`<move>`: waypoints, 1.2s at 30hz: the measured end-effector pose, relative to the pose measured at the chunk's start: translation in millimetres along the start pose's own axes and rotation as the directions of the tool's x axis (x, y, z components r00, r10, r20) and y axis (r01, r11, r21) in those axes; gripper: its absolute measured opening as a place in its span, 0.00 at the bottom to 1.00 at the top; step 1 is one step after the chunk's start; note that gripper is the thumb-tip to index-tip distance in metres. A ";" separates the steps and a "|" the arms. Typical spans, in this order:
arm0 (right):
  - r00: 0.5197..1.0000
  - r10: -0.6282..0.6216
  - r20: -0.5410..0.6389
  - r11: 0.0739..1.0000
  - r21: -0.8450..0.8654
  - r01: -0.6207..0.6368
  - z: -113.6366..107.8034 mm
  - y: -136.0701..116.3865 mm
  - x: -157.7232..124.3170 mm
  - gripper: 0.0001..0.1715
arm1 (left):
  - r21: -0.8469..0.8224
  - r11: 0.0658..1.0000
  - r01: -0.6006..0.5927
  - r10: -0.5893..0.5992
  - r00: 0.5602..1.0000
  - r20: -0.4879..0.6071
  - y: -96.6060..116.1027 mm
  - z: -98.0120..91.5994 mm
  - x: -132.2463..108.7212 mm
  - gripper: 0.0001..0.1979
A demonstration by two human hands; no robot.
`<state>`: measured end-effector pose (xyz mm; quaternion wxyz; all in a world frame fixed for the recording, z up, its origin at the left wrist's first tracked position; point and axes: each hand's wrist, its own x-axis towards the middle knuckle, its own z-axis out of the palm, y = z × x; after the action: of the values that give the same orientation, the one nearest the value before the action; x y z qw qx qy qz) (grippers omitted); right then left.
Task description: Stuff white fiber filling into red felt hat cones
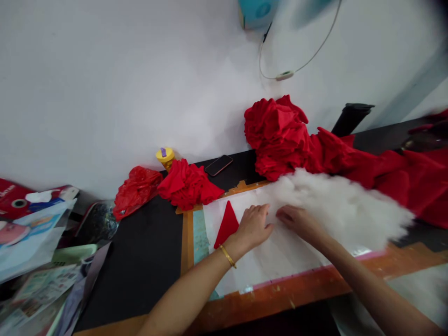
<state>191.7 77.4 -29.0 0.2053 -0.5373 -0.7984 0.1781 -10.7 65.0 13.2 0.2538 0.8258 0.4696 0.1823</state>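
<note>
My left hand (255, 225), with a gold bracelet (227, 256) at its wrist, is over the white sheet with thumb and fingers apart. Close beside it lies a flat red felt triangle (227, 225), pointed end away from me. My right hand (297, 221) is at the near left edge of a big heap of fluffy white stuffing (339, 205). Its fingers are curled together, and whatever may be between them is hidden. Both hands face each other above the white sheet (276, 259), a small gap between them.
Red fabric piles (276, 135) and a smaller red stack (187, 184) line the back. A phone (219, 165), a yellow-lidded container (166, 157), a red plastic bag (137, 189) and a black cup (352, 119) stand near the wall. Papers and a green basket (73, 253) crowd the left.
</note>
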 end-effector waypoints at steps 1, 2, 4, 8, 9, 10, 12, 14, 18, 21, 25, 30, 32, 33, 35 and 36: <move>1.000 0.026 -0.003 0.997 0.069 -0.026 -1.7 -0.1 -2.2 0.11 | -0.019 1.000 -0.013 0.014 1.000 0.015 0.7 4.4 10.0 0.27; 0.998 0.058 -0.009 0.987 0.151 -0.056 -3.4 -0.4 -5.4 0.10 | -0.039 0.999 -0.032 0.033 0.999 0.036 0.9 8.8 18.9 0.28; 0.993 0.114 -0.029 0.951 0.292 -0.101 -7.2 -0.6 -12.7 0.10 | -0.081 0.995 -0.059 0.067 0.994 0.091 0.0 16.9 32.6 0.22; 0.990 0.108 -0.090 0.931 0.357 -0.070 -15.0 2.0 -22.2 0.18 | -0.125 0.992 -0.035 0.049 0.992 0.116 -4.3 28.0 45.4 0.12; 0.991 0.093 -0.092 0.937 0.346 -0.056 -15.7 3.6 -22.4 0.22 | -0.137 0.990 -0.023 0.038 0.994 0.106 -5.4 29.1 45.8 0.13; 0.994 0.071 -0.089 0.949 0.313 -0.040 -15.2 5.8 -21.7 0.26 | -0.151 0.988 -0.013 0.027 0.995 0.095 -6.4 29.4 45.2 0.14; 0.997 0.016 -0.081 0.984 0.180 -0.001 -11.0 12.1 -18.3 0.30 | -0.189 0.982 0.011 0.002 0.998 0.069 -8.9 26.8 40.5 0.14; 0.995 -0.034 -0.088 0.999 0.033 0.037 -4.3 19.9 -14.6 0.29 | -0.237 0.970 0.053 -0.046 0.998 0.037 -13.9 19.2 30.6 0.13; 0.990 -0.041 -0.137 0.997 -0.077 0.031 2.9 22.3 -15.5 0.27 | -0.370 0.906 0.207 -0.229 0.973 -0.018 -34.1 -7.0 -1.2 0.06; 0.987 -0.038 -0.157 0.999 -0.017 0.035 0.8 -2.5 -22.0 0.28 | -0.511 0.787 0.344 -0.372 0.927 0.051 -47.2 -26.0 -24.5 0.06; 0.959 -0.273 -0.073 0.945 0.163 0.282 1.9 -54.5 -23.3 0.37 | -0.664 0.597 0.450 -0.397 0.885 0.243 -44.9 -36.2 -39.4 0.14; 0.899 -0.436 -0.052 0.852 0.298 0.430 15.9 -87.9 -17.0 0.33 | -0.725 0.486 0.488 -0.313 0.872 0.377 -23.2 -28.2 -45.1 0.09; 0.903 -0.417 -0.101 0.840 0.338 0.425 21.4 -90.4 -18.8 0.25 | -0.728 0.493 0.476 -0.303 0.878 0.369 -15.4 -25.8 -49.3 0.14; 0.908 -0.403 -0.110 0.836 0.360 0.415 23.5 -90.3 -20.7 0.22 | -0.727 0.502 0.468 -0.298 0.883 0.363 -12.7 -26.3 -52.1 0.19; 0.927 -0.352 -0.133 0.838 0.395 0.375 25.8 -87.8 -25.5 0.18 | -0.717 0.546 0.433 -0.257 0.901 0.348 -11.4 -31.3 -59.8 0.29; 0.941 -0.302 -0.151 0.847 0.410 0.337 25.9 -85.3 -27.8 0.17 | -0.702 0.593 0.394 -0.234 0.919 0.318 -13.2 -35.6 -64.9 0.33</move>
<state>120.7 19.3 -11.8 0.3777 -0.3450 -0.8084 0.2913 -70.9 23.2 30.0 0.6452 0.5618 0.4627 0.2322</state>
